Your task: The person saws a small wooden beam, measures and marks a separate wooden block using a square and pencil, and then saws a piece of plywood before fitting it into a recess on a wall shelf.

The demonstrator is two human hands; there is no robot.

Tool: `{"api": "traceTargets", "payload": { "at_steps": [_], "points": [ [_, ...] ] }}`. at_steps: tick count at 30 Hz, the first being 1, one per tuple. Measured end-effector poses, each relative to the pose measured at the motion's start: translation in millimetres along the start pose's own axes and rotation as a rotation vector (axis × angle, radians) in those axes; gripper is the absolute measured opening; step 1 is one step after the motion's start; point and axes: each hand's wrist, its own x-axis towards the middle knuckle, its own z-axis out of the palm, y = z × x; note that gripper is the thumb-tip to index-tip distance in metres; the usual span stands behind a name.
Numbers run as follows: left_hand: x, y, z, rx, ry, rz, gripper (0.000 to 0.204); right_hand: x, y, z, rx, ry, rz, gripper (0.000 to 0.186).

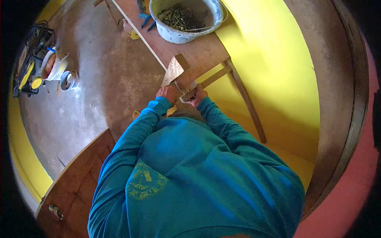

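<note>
My left hand (167, 93) is closed at the near end of the wooden bench (202, 59), below an angled pale wooden block (173, 70); what it grips is unclear. My right hand (197, 98) is closed on a small wooden piece (187, 95) under the bench's near corner, beside its leg frame. Both hands are close together, with teal sleeves reaching up to them.
A bucket (178, 33) of tangled brownish material and blue-handled tools (147, 23) sit on the bench. Buckets (59, 67) and coiled cables (33, 47) lie left on the floor. A yellow wall (278, 59) is right, an open wooden door (75, 182) lower left.
</note>
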Motion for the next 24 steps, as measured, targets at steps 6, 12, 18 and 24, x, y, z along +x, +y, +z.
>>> {"api": "traceTargets", "payload": {
  "at_steps": [6, 12, 18, 24],
  "points": [
    [-16, -28, -6, -0.083, 0.090, 0.232, 0.020, 2, 5, -2, 0.050, 0.008, 0.014, 0.046],
    [-70, -51, -43, -0.520, -0.123, -0.017, 0.023, 36, 9, -32, -0.082, -0.052, -0.097, 0.053],
    [-125, -88, -72, -1.068, 0.047, -0.361, 0.022, 3, 2, -22, 0.047, -0.035, 0.007, 0.039],
    [-145, -90, -222, -1.923, 0.645, 0.596, 0.032, -29, -5, -90, -0.150, 0.071, -0.045, 0.034]
  ]
}}
